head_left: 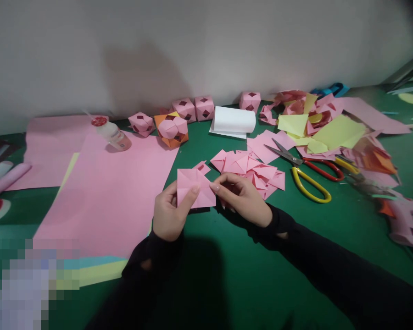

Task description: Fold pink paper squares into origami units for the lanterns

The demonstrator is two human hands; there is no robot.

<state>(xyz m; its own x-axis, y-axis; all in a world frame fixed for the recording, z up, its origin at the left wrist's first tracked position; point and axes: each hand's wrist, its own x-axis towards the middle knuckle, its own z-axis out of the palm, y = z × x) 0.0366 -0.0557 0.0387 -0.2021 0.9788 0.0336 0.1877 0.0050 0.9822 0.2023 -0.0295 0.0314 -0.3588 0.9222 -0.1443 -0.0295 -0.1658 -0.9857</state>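
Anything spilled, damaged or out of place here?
Scissors lie open, not closed, blades on loose pink paper. A bottle on the pink sheet seems to lean, though lens distortion may explain that. Scraps heap untidily. No spill visible; the held pink square looks intact.

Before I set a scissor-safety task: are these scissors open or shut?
Open. The scissors show their blades parted at the tips, with the red handle and yellow handle spread apart.

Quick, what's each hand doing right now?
Left hand: closed, holding the pink paper square.
Right hand: closed, pinching that square at its right edge.
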